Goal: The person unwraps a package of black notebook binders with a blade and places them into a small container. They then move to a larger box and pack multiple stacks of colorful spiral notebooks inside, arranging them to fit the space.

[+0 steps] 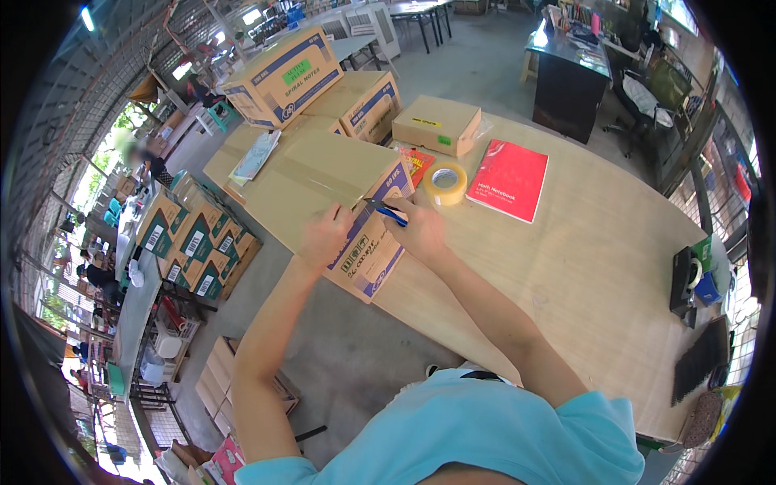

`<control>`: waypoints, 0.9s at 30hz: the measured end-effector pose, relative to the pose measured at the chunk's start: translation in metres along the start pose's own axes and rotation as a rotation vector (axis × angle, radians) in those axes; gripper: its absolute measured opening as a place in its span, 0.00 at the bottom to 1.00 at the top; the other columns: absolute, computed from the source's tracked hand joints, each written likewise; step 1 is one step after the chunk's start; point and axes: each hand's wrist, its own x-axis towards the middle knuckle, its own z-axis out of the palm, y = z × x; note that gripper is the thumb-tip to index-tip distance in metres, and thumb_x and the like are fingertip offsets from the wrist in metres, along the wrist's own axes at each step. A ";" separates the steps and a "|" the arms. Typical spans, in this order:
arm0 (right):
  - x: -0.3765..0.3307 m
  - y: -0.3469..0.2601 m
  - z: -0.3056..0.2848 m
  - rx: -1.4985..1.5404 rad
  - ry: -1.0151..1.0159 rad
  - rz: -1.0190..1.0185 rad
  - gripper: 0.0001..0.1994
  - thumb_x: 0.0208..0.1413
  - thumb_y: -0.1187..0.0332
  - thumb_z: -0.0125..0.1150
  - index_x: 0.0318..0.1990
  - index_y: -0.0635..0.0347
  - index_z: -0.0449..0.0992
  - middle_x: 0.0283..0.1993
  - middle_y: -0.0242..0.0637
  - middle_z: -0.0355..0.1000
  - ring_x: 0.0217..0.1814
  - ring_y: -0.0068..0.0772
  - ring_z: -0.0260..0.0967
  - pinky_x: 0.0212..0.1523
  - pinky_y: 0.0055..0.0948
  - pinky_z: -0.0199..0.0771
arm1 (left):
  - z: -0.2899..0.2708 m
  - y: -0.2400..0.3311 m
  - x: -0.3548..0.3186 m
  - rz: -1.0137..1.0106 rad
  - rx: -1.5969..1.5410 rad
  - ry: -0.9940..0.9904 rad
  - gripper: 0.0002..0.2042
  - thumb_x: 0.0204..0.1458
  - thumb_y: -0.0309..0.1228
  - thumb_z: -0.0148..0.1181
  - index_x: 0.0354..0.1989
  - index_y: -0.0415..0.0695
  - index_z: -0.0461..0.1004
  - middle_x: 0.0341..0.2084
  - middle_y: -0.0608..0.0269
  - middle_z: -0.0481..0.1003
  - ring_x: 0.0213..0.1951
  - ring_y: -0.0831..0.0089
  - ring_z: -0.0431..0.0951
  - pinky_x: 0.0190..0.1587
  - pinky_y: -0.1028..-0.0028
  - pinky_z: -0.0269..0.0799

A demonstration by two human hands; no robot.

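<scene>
A pale wooden table fills the middle and right of the scene. On the far side, off to the right, stands a dark desk. To the left, apart from the table, is a stack of brown-and-green cartons.

On the left part of the table sits a big brown carton with blue-and-white markings, a strip of tape along its top; both hands work at its near right upper edge. Beyond it, at the far left, 1 blue-banded carton rests tilted in view above others. Right of these lies 1 smaller plain box, then, nearer and further right, a red notebook flat on the wood.

The left hand has its fingers curled at the carton's edge; I cannot tell whether they pinch anything. The right hand is closed around a tool. Between box and notebook lies a roll of clear yellowish tape. Smallest is that blue-handled cutting tool, its dark tip pointing left over the edge.
</scene>
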 end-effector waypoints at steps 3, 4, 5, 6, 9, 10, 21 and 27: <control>0.000 0.004 0.000 0.118 -0.043 0.037 0.17 0.45 0.63 0.70 0.46 0.48 0.82 0.39 0.38 0.70 0.42 0.41 0.72 0.39 0.38 0.74 | -0.010 0.002 0.005 0.020 -0.020 0.023 0.04 0.51 0.29 0.63 0.28 0.46 0.73 0.27 0.65 0.73 0.23 0.64 0.77 0.25 0.68 0.73; 0.003 0.001 0.002 0.054 -0.025 -0.002 0.18 0.45 0.63 0.70 0.46 0.48 0.82 0.39 0.38 0.70 0.41 0.41 0.73 0.38 0.37 0.75 | -0.010 0.001 0.005 0.025 -0.017 0.030 0.04 0.50 0.28 0.63 0.28 0.46 0.73 0.27 0.64 0.72 0.23 0.64 0.77 0.25 0.68 0.73; 0.005 -0.001 0.001 -0.018 -0.007 -0.038 0.18 0.45 0.63 0.70 0.47 0.48 0.82 0.39 0.39 0.71 0.40 0.40 0.73 0.36 0.37 0.75 | -0.010 0.003 0.007 0.031 -0.020 0.040 0.04 0.50 0.28 0.63 0.28 0.46 0.73 0.27 0.64 0.72 0.23 0.64 0.76 0.25 0.68 0.73; 0.007 -0.001 0.004 -0.015 -0.004 -0.036 0.18 0.45 0.63 0.70 0.47 0.48 0.82 0.39 0.39 0.71 0.40 0.40 0.73 0.36 0.37 0.75 | -0.009 0.003 0.011 0.035 -0.018 0.038 0.04 0.50 0.28 0.63 0.28 0.46 0.73 0.27 0.64 0.72 0.23 0.64 0.76 0.25 0.68 0.73; 0.009 0.005 0.013 -0.019 0.036 -0.066 0.19 0.44 0.59 0.71 0.47 0.47 0.82 0.40 0.37 0.70 0.46 0.41 0.71 0.40 0.42 0.73 | -0.010 0.006 0.015 0.034 0.017 0.071 0.05 0.49 0.27 0.64 0.28 0.45 0.72 0.27 0.64 0.72 0.23 0.64 0.77 0.26 0.68 0.73; 0.007 0.012 0.010 0.086 -0.024 0.010 0.19 0.44 0.59 0.71 0.46 0.46 0.82 0.40 0.36 0.70 0.45 0.40 0.71 0.40 0.43 0.71 | -0.010 0.007 0.016 0.044 -0.011 0.098 0.05 0.48 0.27 0.64 0.28 0.45 0.72 0.26 0.64 0.72 0.24 0.64 0.76 0.26 0.68 0.73; 0.132 -0.005 -0.035 -0.230 -0.434 -0.782 0.17 0.35 0.63 0.74 0.38 0.41 0.85 0.36 0.23 0.69 0.51 0.30 0.62 0.42 0.40 0.60 | -0.015 0.006 0.014 0.015 0.022 0.083 0.06 0.46 0.27 0.64 0.28 0.47 0.72 0.26 0.65 0.71 0.26 0.67 0.77 0.29 0.68 0.72; 0.172 -0.037 -0.030 -0.378 -0.718 -1.030 0.14 0.33 0.62 0.74 0.34 0.40 0.85 0.35 0.22 0.69 0.50 0.30 0.63 0.44 0.41 0.63 | -0.009 0.007 0.013 0.078 0.052 0.098 0.06 0.46 0.30 0.62 0.28 0.45 0.71 0.25 0.65 0.70 0.25 0.68 0.76 0.32 0.69 0.73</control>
